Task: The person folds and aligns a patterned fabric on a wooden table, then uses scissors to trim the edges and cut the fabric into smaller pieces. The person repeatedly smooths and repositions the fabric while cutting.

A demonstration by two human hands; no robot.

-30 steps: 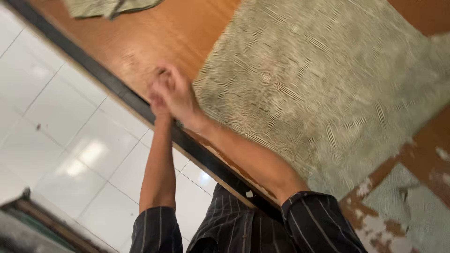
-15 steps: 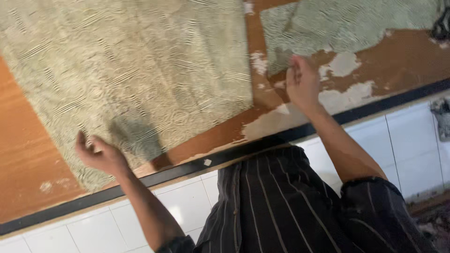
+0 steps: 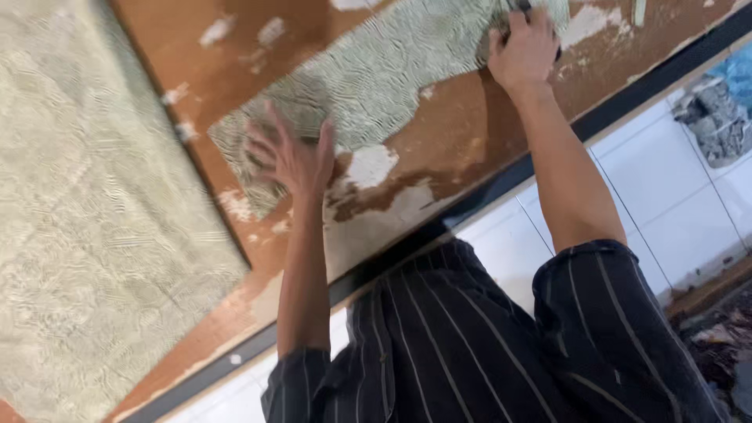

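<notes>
My left hand (image 3: pixel 294 160) lies flat with fingers spread on the lower left end of a torn green patterned sheet (image 3: pixel 392 70). The sheet is stuck to a brown wooden board (image 3: pixel 462 133) with white patches of residue. My right hand (image 3: pixel 525 51) is closed around a dark tool (image 3: pixel 518 6) at the upper right end of the same sheet. Only a small part of the tool shows above the fingers. Both forearms are bare, and the sleeves are dark with thin stripes.
A larger whole sheet of the same green pattern (image 3: pixel 94 235) covers the board at left. A black strip (image 3: pixel 627 102) edges the board, with white tiles (image 3: pixel 674 180) beyond it. Grey rubble (image 3: pixel 717 117) and dark debris (image 3: pixel 721 345) lie at right.
The view has swung. My left hand went from the large sheet's edge onto the torn piece and spread flat. My right hand moved up along the board and closed on the tool.
</notes>
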